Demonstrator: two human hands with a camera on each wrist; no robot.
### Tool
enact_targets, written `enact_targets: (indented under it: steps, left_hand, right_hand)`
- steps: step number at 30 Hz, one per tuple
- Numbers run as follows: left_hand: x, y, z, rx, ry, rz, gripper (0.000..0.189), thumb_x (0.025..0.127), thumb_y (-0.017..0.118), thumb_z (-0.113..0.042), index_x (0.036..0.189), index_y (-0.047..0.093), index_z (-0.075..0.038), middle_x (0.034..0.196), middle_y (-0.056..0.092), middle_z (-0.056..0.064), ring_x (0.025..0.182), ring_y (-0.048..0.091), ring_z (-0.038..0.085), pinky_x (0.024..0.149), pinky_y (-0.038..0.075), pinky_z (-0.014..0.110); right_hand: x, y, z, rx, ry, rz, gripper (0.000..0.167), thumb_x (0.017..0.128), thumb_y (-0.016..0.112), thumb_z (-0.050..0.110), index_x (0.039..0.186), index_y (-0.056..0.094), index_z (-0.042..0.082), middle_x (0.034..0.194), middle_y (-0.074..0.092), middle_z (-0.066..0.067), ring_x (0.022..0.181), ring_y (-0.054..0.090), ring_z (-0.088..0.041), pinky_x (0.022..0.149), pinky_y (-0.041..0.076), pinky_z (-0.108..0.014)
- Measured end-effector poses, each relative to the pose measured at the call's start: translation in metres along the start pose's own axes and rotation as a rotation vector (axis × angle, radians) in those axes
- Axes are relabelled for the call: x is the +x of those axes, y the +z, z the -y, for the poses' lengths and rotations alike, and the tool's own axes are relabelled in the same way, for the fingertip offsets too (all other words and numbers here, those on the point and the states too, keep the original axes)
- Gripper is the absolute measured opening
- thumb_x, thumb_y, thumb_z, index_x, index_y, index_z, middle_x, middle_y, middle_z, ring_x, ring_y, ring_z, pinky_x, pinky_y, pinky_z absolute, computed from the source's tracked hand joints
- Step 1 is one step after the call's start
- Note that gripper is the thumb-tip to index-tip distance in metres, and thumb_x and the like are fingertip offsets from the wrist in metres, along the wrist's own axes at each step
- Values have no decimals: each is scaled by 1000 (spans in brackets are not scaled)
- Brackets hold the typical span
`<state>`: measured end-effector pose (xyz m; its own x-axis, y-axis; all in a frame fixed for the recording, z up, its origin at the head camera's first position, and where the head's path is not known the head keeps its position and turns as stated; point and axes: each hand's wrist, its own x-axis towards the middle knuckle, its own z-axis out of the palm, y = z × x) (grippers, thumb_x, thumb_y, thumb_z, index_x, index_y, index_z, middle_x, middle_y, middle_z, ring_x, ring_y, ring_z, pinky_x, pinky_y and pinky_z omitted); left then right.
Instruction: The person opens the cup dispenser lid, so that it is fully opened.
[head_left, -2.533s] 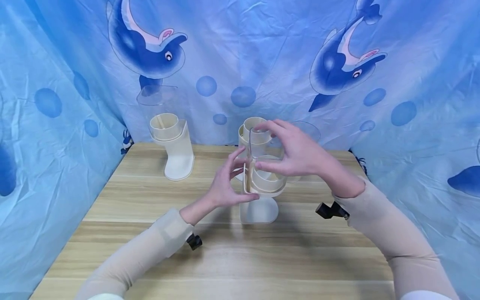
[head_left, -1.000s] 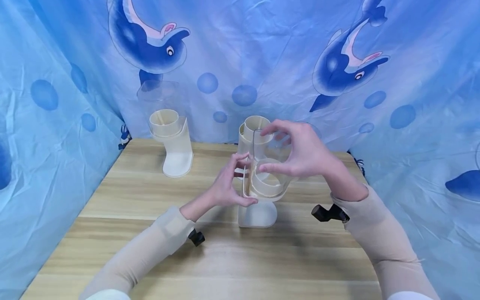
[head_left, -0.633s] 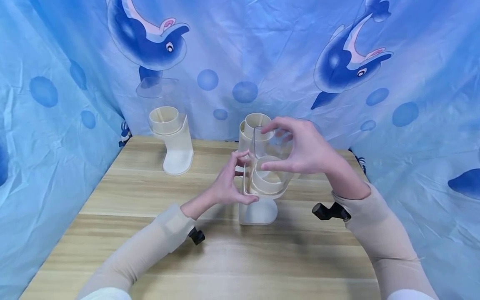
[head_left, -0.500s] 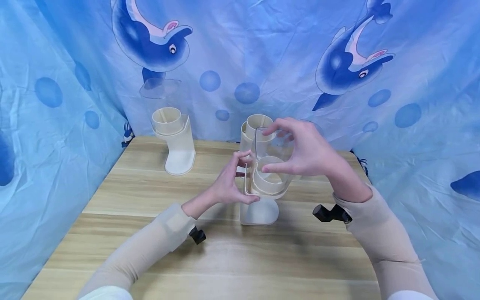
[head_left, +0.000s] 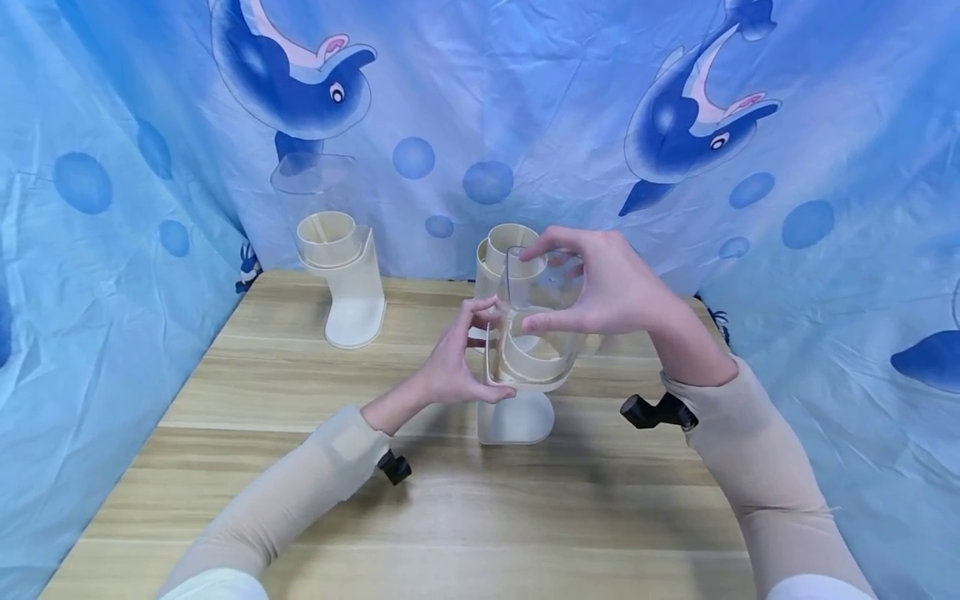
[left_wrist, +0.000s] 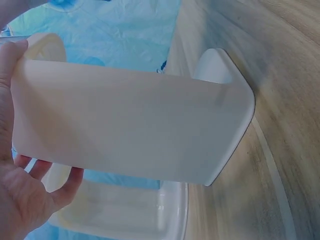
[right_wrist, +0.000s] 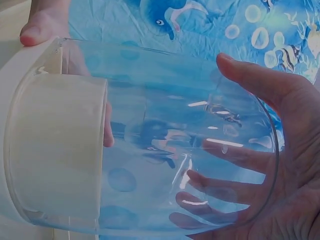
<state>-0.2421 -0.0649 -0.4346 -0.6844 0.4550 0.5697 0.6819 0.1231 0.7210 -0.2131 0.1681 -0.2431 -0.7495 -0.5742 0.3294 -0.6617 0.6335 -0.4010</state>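
A cream-white stand (left_wrist: 125, 120) stands upright at mid-table, with a flat foot (head_left: 517, 419) and a round collar (right_wrist: 55, 150) at its top. My left hand (head_left: 457, 362) grips its upright back near the top, the thumb on the near edge and the fingers round the far one. Over the collar sits a clear plastic container (right_wrist: 150, 115), its wide rim toward the right palm. My right hand (head_left: 615, 283) holds this container near the rim, thumb on one side and fingers spread on the other. How its lower edge meets the collar is hard to tell.
At the back left is a similar white stand (head_left: 356, 292) with a clear container (head_left: 311, 175) on top. Another white stand (head_left: 489, 283) is close behind the held one, partly hidden. Blue cloth with dolphins (head_left: 442, 83) hangs around the wooden table (head_left: 300, 400).
Over the span, my right hand and the clear container have shifted slightly right. The left hand keeps its grip, and the stand's foot stays in about the same place.
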Motion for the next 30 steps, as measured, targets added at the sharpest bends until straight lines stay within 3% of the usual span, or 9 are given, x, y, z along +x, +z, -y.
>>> enact_targets:
  steps: [6, 8, 12, 15, 19, 24, 30]
  left_hand:
    - [3, 1, -1, 4, -24, 0, 126, 54, 104, -19, 156, 30, -16, 138, 58, 17, 118, 65, 31, 95, 64, 42]
    - [5, 2, -2, 15, -39, 2, 129, 54, 104, -21, 158, 28, -20, 137, 59, 15, 118, 66, 29, 96, 64, 40]
    - [9, -1, -7, 25, -36, 21, 138, 54, 105, -26, 163, 21, -24, 141, 58, 15, 123, 65, 30, 102, 61, 42]
    - [14, -8, -14, 23, 5, 35, 147, 54, 106, -26, 167, 12, -24, 148, 54, 17, 130, 63, 31, 109, 57, 46]
    - [30, -17, -31, 29, 111, -2, 149, 55, 105, -23, 169, 10, -20, 152, 52, 20, 133, 61, 31, 112, 55, 48]
    - [53, -22, -61, 73, 232, -47, 135, 58, 103, -28, 167, 24, -13, 160, 50, 16, 134, 61, 32, 102, 60, 44]
    - [64, -21, -79, 112, 192, -20, 103, 67, 101, -29, 156, 51, -14, 149, 59, 5, 116, 67, 22, 88, 65, 33]
  right_hand:
    - [-7, 6, -10, 75, -12, -68, 72, 73, 100, 34, 136, 68, 17, 135, 72, 2, 122, 70, -26, 104, 60, -50]
    - [-15, 11, -19, 178, -33, -118, 78, 75, 98, 23, 143, 62, 13, 143, 67, -3, 129, 67, -28, 111, 56, -49]
    - [-37, 33, -48, 508, -102, -247, 96, 72, 90, -7, 156, 45, 2, 158, 52, -13, 144, 54, -31, 123, 45, -38]
    - [-54, 61, -71, 674, -116, -317, 106, 67, 84, -14, 160, 36, 1, 160, 48, -15, 144, 53, -24, 117, 48, -28]
    - [-71, 98, -90, 677, -54, -267, 114, 64, 89, -10, 162, 33, 4, 158, 50, -18, 139, 55, -11, 112, 48, -21]
    - [-77, 128, -96, 655, -17, -166, 112, 64, 95, -7, 159, 36, 1, 149, 55, -25, 133, 60, -11, 118, 47, -24]
    - [-75, 141, -95, 694, -7, -190, 96, 66, 92, -12, 150, 45, -4, 140, 62, -25, 126, 64, -8, 112, 53, -27]
